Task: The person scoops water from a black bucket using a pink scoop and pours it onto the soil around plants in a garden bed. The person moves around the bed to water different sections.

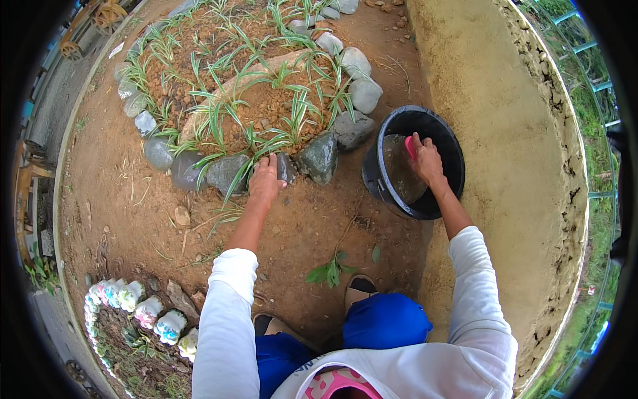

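Observation:
My right hand [427,160] reaches inside a black plastic bucket [370,172] and grips a pink plastic object [410,147], possibly a scrub brush. My fingers hide most of it. Murky water [398,172] lies in the bucket below that hand. At the near border of a planting bed, my left hand [265,180] rests against a dark wet stone [285,168], holding nothing. Leaves of a striped spider plant [244,174] hang over the border next to my fingers. A greenish angular stone [319,158] sits just right of the hand, and a rounded grey stone [228,173] just left.
A yellowish concrete wall [498,149] runs along the right, close beside the bucket. A leafy twig [330,272] lies on the bare soil [294,229] near my shoes. At lower left, painted stones [170,326] edge another bed. A paved road [62,90] passes at far left.

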`<state>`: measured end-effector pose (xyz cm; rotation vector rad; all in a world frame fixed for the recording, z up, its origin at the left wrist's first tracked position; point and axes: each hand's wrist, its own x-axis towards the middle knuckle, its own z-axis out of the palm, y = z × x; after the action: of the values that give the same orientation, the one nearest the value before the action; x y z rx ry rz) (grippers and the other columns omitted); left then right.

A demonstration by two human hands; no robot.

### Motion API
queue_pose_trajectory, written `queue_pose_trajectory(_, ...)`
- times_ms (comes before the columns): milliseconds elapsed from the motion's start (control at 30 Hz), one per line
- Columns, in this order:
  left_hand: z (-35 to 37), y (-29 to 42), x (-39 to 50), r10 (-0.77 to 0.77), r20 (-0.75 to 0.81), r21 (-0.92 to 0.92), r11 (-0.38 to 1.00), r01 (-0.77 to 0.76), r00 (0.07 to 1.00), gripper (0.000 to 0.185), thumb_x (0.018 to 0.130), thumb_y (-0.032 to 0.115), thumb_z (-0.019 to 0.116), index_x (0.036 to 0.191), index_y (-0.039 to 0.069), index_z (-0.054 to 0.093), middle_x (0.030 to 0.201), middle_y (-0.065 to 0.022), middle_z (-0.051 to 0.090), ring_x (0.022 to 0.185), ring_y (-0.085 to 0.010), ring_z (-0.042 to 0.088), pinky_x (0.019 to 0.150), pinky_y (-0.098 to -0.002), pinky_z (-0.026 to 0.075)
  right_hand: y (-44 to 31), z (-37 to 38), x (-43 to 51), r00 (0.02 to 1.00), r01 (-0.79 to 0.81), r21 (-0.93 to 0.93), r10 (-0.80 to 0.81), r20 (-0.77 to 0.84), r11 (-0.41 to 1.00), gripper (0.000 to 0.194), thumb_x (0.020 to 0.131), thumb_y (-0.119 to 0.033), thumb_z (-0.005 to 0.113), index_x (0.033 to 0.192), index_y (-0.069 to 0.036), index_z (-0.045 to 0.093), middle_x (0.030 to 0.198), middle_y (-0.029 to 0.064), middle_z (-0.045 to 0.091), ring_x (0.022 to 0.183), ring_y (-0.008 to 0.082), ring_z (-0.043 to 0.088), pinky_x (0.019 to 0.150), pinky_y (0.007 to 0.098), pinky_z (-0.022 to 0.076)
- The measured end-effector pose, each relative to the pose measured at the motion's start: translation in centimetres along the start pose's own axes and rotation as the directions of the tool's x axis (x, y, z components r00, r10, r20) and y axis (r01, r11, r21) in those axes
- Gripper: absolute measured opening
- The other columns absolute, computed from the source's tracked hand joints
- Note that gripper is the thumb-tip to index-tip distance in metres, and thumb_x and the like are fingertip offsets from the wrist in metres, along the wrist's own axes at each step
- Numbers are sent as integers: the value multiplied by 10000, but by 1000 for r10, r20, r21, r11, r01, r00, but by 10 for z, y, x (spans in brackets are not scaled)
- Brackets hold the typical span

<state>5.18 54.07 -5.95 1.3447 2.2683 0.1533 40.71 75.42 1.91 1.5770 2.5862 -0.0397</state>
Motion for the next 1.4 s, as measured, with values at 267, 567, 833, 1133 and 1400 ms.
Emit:
queue_pose_trajectory(267, 0, -6, 0, -16, 20, 44, 999, 15, 1000, 947, 721, 233, 838, 1491, 59, 317, 1424, -133, 431, 1301, -321, 443, 1052, -391, 443, -106, -89, 3, 834, 397, 234, -243, -495, 887, 584, 751, -154, 724, 1303, -40, 569, 1242, 178, 616, 1073, 353, 576, 887, 450, 474)
queue_pose_trajectory(567, 1, 3, 3, -13, 15, 33, 999, 12, 1000, 948, 742, 228, 826, 1506, 62, 290, 1454, -130, 408, 1354, -316, 397, 1075, -385, 429, -196, 66, 43, 938, 310, 284, -244, -247, 907, 406, 870, -227, 673, 1274, -225, 623, 1240, 94, 557, 1115, 341, 538, 923, 529, 448)
queue_pose_trajectory(833, -12, 2, 2, -35, 52, 2, 999, 35, 998, 943, 719, 210, 838, 1487, 34, 320, 1405, -152, 448, 1293, -333, 452, 1057, -400, 430, -231, 86, -13, 954, 288, 311, -243, -176, 906, 468, 910, -290, 631, 1369, -269, 541, 1279, 91, 505, 1068, 350, 510, 832, 535, 442)
queue_pose_trajectory(1133, -11, 7, 4, 14, 57, 4, 1000, -14, 998, 948, 720, 199, 840, 1482, 1, 313, 1401, -172, 448, 1307, -351, 449, 1055, -385, 453, -182, 90, 108, 916, -276, 350, 356, -188, 895, 268, 870, -271, 630, 1132, -244, 680, 1231, 78, 521, 1138, 381, 471, 906, 558, 404)
queue_pose_trajectory(1400, -12, -1, 7, 4, 51, 51, 999, -6, 999, 941, 702, 208, 851, 1463, -13, 342, 1367, -184, 476, 1283, -349, 469, 1031, -384, 468, -211, 95, 93, 972, -171, 467, 227, -66, 868, 219, 865, -324, 642, 1046, -230, 723, 1215, 61, 548, 1182, 360, 473, 958, 552, 388)
